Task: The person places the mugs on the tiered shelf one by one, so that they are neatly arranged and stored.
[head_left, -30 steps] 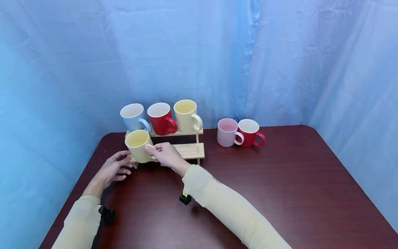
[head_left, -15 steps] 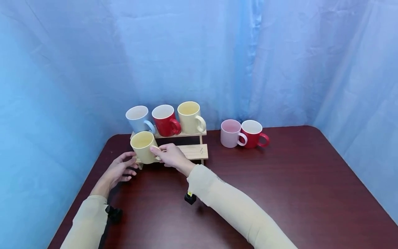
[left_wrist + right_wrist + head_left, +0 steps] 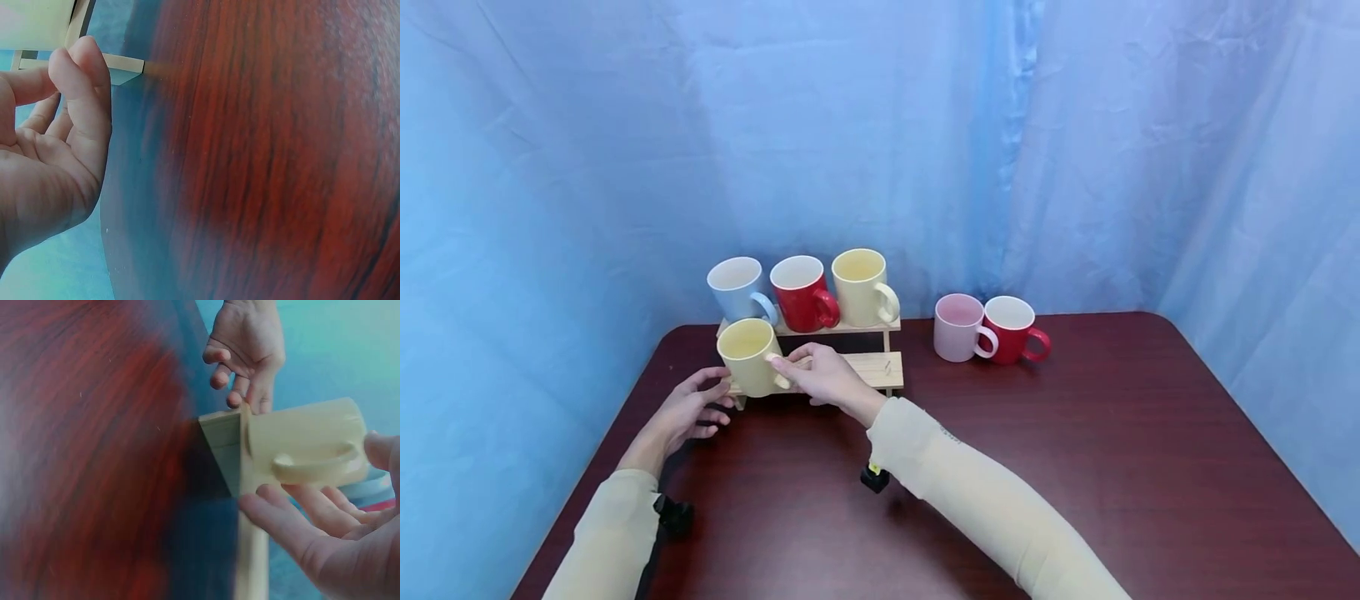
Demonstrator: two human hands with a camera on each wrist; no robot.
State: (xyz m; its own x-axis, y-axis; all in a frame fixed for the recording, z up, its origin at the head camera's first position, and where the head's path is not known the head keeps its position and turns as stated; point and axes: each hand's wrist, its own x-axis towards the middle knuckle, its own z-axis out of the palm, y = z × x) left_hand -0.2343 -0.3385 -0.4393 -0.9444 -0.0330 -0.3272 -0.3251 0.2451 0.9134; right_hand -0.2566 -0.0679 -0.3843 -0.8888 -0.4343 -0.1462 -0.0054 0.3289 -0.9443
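Observation:
A pale yellow mug (image 3: 749,358) stands upright at the left end of the lower shelf of a wooden rack (image 3: 880,367). My right hand (image 3: 831,379) is at its handle; in the right wrist view, the thumb and fingers are spread apart around the mug (image 3: 306,437), and the handle shows between them uncovered. My left hand (image 3: 681,412) is at the rack's left end, its fingers loosely bent and their tips right at the shelf edge beside the mug's base. In the left wrist view, the fingertips of the left hand (image 3: 62,125) overlap the shelf's end.
On the upper shelf stand a light blue mug (image 3: 733,287), a red mug (image 3: 801,300) and another yellow mug (image 3: 857,292). A pink mug (image 3: 957,333) and a second red mug (image 3: 1009,333) stand on the dark table (image 3: 1112,450), right of the rack. Blue curtains (image 3: 880,125) enclose the table.
The head view has shifted, so everything appears farther right. Over the last half second my right hand has drawn slightly right from the yellow mug. The left hand stays at the rack's end.

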